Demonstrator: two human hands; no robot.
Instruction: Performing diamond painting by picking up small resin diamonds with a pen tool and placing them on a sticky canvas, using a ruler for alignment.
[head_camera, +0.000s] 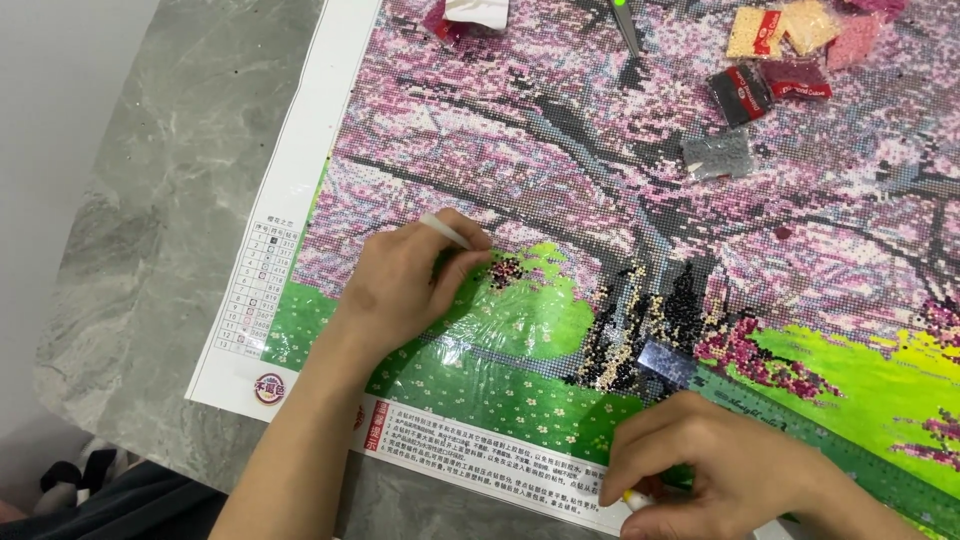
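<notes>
The left hand is curled around a thin white pen, pinching it between thumb and fingers with the tip down on the canvas, right beside a small dark cluster of beads at the edge of the pink blossom area. The right hand lies low at the near edge of the canvas, fingers bent and closed on something small with a yellowish tip; what it is I cannot tell. Just past its knuckles runs a green ruler, slanting off to the right, and a patch of loose black and cream beads sits on the tree trunk between the two hands. The canvas shows a pink flowering tree over bright green grass, with a white border carrying a colour chart on the left. Farther off, near the top, lie several small bead packets in cream, pink, dark red and grey. All of it rests on a grey marbled worktop.
</notes>
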